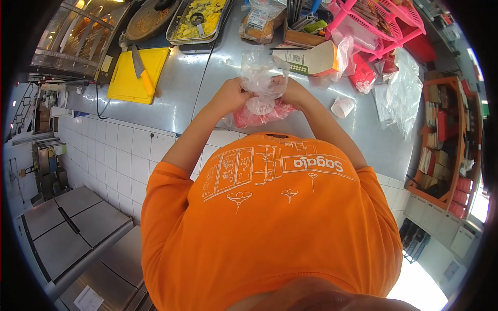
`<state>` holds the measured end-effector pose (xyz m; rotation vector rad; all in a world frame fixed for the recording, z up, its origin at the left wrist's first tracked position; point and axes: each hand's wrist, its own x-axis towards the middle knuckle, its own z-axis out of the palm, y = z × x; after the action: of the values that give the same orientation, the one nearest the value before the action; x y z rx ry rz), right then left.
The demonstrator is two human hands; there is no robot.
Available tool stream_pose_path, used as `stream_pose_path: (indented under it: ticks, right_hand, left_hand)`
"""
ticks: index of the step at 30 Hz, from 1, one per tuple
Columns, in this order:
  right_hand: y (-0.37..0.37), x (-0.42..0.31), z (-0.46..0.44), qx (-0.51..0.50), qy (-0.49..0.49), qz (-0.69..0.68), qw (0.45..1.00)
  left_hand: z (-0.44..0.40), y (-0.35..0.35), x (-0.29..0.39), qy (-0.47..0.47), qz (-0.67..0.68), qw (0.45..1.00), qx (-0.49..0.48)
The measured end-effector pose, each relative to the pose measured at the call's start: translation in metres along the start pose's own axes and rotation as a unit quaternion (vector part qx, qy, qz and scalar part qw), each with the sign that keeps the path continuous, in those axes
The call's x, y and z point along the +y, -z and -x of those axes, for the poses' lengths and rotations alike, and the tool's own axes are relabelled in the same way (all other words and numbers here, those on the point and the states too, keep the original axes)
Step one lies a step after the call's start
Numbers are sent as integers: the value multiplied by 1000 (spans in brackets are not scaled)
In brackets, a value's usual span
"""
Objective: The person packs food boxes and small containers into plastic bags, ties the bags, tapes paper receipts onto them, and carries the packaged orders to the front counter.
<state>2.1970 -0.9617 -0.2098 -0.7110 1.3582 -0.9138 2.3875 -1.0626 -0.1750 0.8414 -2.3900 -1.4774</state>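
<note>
A clear plastic bag [259,78] with red contents in its lower part [259,115] is at the steel counter's front edge, close to my orange shirt. My left hand [236,95] has its fingers closed on the bag's left side, near the gathered neck. On the opposite side my right hand [292,94] grips the bag too, its fingers partly hidden by the plastic. The bag's crumpled upper part stands up between both hands. What the red contents are, I cannot tell.
Left on the counter [181,78] lies a yellow cutting board [122,78] with a knife [141,70]. Behind are a tray of yellow food [193,35] and a bag of bread [259,26]. To the right are a paper cup [342,107], pink baskets [386,33] and plastic bags [402,93].
</note>
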Motion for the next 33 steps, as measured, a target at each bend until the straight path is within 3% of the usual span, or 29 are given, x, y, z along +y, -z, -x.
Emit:
stream_pose_path:
  ticks: [3,6,9,12,15,17,21,27,30,33]
  right_hand:
    - [-2,2,3,71,133,212,966]
    - [-7,-2,5,111,271,323,900]
    - [-15,-18,21,112,184,351,911]
    - [-22,-15,31,177,216,240,930]
    - [-22,3,29,172,185,137,958]
    - [-27,4,35,181,211,154,948]
    - [-33,1,43,143,324,201,913]
    - [-36,-3,38,45,357,318,877]
    - [-39,-11,40,41,381,375,844]
    - [-36,-9,34,47,366,369,853]
  left_hand:
    - [0,2,4,22,-10,1000,-6]
    - [-1,6,15,60,-31,998,-11]
    - [-3,8,16,105,-28,994,-23]
    - [-2,9,15,132,1,991,-24]
    - [0,8,12,129,79,988,-14]
    - [-5,1,-12,106,159,982,-3]
    - [-8,3,-18,119,142,982,-32]
    - [-10,7,-20,118,162,977,-69]
    - [-9,14,-14,130,128,980,-84]
    - [-9,19,-9,141,117,979,-95]
